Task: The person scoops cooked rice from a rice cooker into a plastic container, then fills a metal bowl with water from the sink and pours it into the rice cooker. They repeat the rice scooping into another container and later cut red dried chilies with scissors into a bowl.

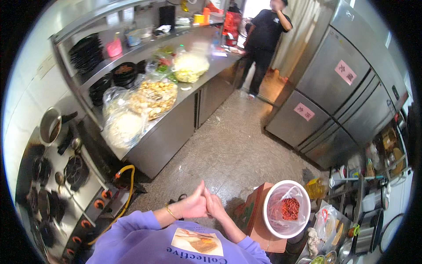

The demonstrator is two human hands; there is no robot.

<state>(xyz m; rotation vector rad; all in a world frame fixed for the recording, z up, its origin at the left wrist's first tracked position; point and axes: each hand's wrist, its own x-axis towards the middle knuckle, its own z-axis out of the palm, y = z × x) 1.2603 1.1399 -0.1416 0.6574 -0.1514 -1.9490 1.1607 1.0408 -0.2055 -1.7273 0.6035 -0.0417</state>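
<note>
My left hand (194, 206), with a gold-coloured bangle (171, 212) at its wrist, meets my right hand (214, 206) in front of my chest. The palms and fingers touch each other, and the fingers that show are stretched forward. No object is visible between them. Nearest to my right hand is a white round tub (267, 211) at the lower right. It is lined with a clear plastic bag (281, 198), in which dried red chillies (290, 208) lie. Beneath the tub is a brown cardboard box (252, 218).
A gas stove (66, 189) with a yellow hose (132, 180) runs along the left. Bagged food (154, 99) covers part of a steel counter (171, 132). A steel refrigerator (334, 88) stands at right. A person in black (266, 39) stands by the doorway. Crowded shelves (373, 189) line the lower right.
</note>
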